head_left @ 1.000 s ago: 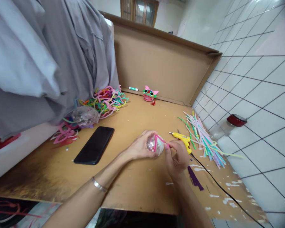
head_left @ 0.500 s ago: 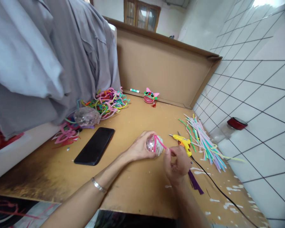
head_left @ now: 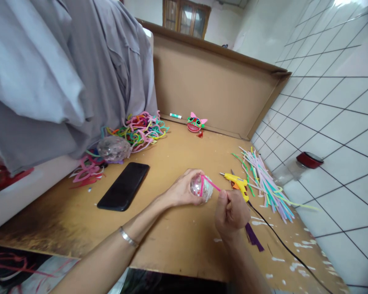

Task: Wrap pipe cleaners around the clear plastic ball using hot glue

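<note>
White tiled wall (head_left: pixel 334 114) right; cardboard backboard (head_left: pixel 208 90); wooden-framed window (head_left: pixel 186 20) behind; daylight.

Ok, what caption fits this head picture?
Left hand holds a clear ball; right hand pulls its pink pipe cleaner.

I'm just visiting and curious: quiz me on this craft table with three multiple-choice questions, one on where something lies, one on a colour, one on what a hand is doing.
1. Where does the black phone lie?
A. left of the hands, flat on the table
B. against the cardboard back wall
C. on the tiled floor

2. What colour is the glue gun?
A. blue
B. yellow
C. white

3. What is the left hand doing?
A. resting flat on the table
B. gripping the glue gun
C. holding the clear ball

Answers:
1 A, the phone lies screen up on the brown table to the left of both hands.
2 B, its body is yellow, with a black cord trailing off.
3 C, its fingers wrap the ball while the right hand pinches the pink pipe cleaner.
</note>
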